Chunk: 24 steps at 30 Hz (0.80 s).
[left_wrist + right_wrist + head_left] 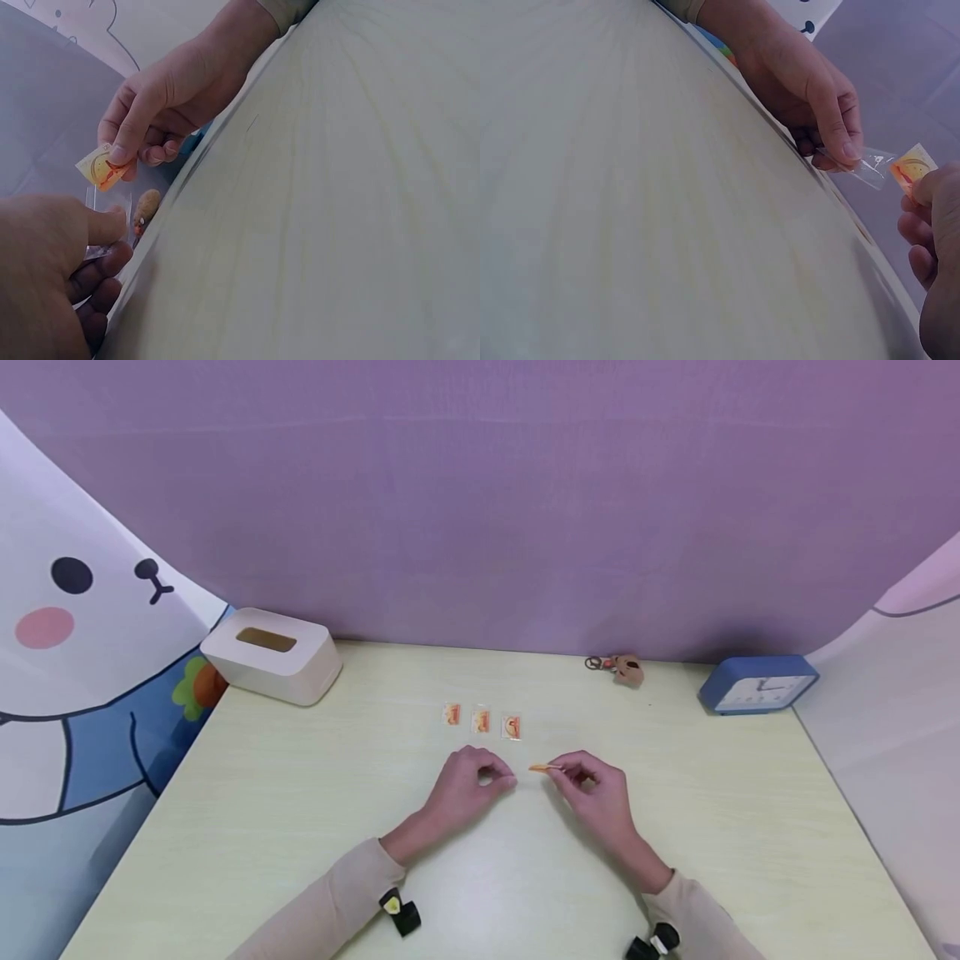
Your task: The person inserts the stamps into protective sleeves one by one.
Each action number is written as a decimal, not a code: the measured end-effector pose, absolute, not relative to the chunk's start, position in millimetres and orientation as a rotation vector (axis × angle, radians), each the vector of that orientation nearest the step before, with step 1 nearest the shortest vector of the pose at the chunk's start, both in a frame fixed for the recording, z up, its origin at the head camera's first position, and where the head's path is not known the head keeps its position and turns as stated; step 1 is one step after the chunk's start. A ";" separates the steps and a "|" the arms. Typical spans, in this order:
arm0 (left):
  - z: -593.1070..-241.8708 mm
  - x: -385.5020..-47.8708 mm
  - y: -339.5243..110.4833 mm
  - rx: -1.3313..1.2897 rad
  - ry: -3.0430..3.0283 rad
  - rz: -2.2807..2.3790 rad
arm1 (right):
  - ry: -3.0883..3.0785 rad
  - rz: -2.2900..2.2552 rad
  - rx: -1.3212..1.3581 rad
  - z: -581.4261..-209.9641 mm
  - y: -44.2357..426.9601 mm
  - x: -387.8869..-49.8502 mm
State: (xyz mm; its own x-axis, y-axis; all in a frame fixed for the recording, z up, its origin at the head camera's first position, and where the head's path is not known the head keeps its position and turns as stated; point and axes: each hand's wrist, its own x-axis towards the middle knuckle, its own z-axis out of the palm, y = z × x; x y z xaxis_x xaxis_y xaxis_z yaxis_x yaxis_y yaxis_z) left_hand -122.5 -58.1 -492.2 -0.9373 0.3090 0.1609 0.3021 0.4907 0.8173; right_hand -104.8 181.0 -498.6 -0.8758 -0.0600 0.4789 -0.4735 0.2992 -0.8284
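Between the thumb and fingers of my left hand [468, 787] is a small clear plastic sleeve [874, 168], plainest in the right wrist view. My right hand [602, 795] pinches a small orange-and-yellow printed card [103, 166] by its edge. A short gap separates the card from the sleeve in the right wrist view. Both hands are over the middle of the table, facing each other. Just beyond them lie three small orange printed cards in clear sleeves, the left one [452, 714], the middle one [481, 720] and the right one [512, 727], in a row.
A white tissue box [318, 670] stands at the table's back left. Near the back edge lies a brown plush keychain [628, 671]. The blue clock [761, 685] is at the back right, and a purple cloth [480, 527] hangs behind the table.
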 end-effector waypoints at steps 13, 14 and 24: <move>-492.6 -123.0 -58.3 0.606 2.720 1.467 | -2.337 1.495 0.539 -503.2 182.7 -107.2; -492.7 -123.2 -58.4 0.606 2.721 1.466 | -2.348 1.485 0.537 -503.3 182.7 -107.2; -491.5 -122.3 -57.3 0.642 2.786 1.411 | -2.381 1.471 0.555 -502.2 181.9 -106.3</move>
